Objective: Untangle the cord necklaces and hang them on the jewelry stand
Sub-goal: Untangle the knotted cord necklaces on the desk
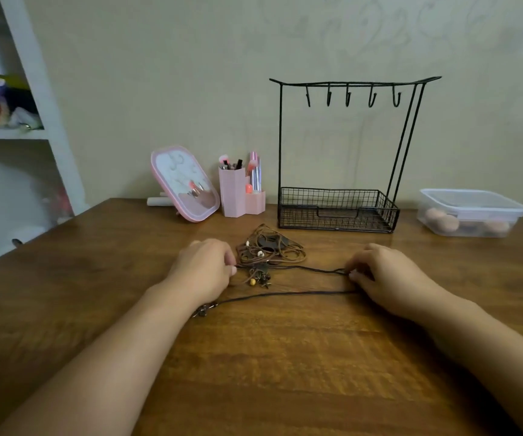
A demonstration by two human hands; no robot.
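My left hand (205,269) covers where the dark cord (288,268) ends, my right hand (379,273) hides its far end, and the pendant (202,310) is too small to read.

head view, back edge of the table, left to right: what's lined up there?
Pink mirror → pink brush holder → black wire jewelry stand → clear lidded box.
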